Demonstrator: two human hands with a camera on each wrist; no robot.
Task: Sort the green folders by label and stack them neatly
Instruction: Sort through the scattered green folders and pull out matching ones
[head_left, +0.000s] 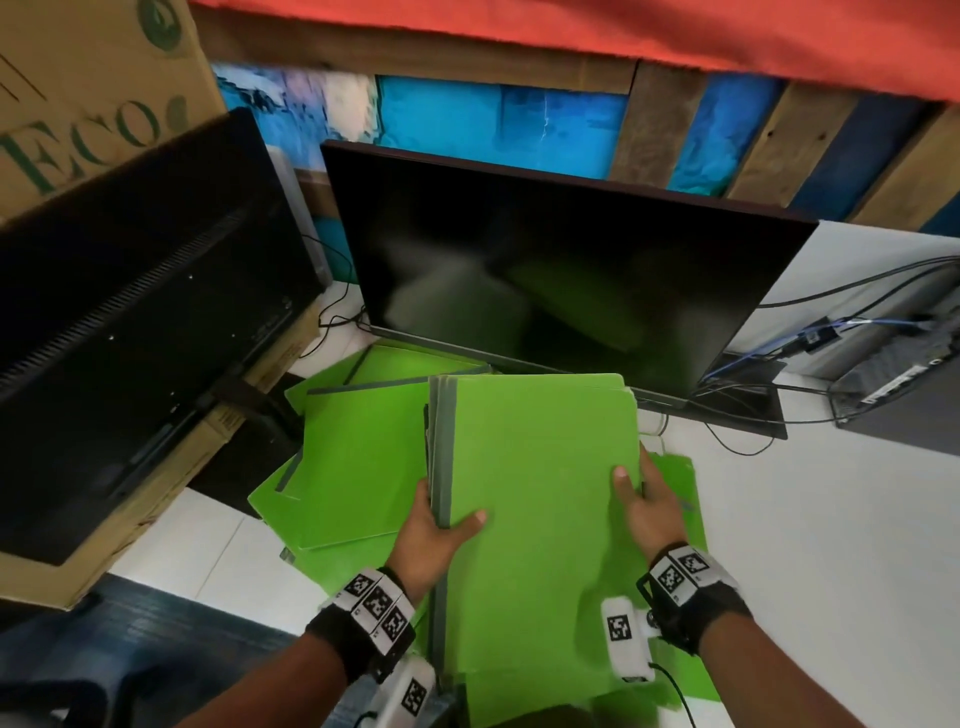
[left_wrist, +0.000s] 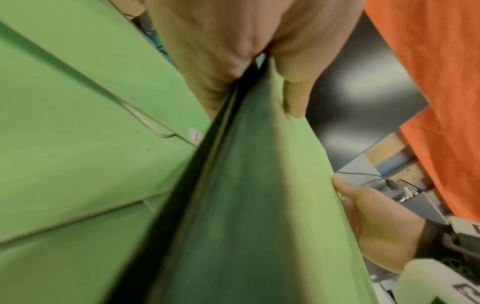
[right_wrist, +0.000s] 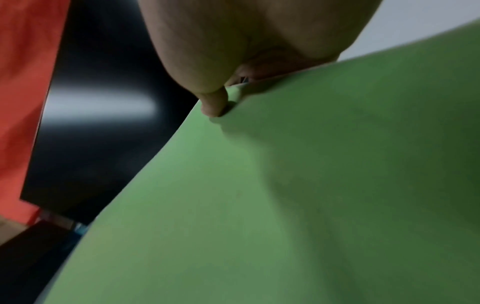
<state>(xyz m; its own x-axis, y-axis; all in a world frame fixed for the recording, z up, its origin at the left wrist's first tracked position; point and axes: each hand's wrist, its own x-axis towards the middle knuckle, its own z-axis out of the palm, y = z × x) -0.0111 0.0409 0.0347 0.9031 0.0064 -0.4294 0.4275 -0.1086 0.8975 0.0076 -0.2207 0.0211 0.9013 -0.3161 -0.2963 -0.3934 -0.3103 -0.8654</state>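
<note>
Hands, two, left hand (head_left: 434, 525) and right hand (head_left: 647, 501), fingers clamped on one folder stack (head_left: 540, 467)

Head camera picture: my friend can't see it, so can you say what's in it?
Two hands hold a stack of green folders: the left hand grips its grey spine edge, the right hand its other side. More green folders lie scattered underneath, with a dark monitor behind.

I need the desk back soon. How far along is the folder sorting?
Partly done. Several folders are already gathered into one bundle, spines aligned. The left hand grips its spine side and the right hand its opposite edge. Loose folders still lie scattered beneath. No labels are readable, so I can't confirm the sorting.
</note>
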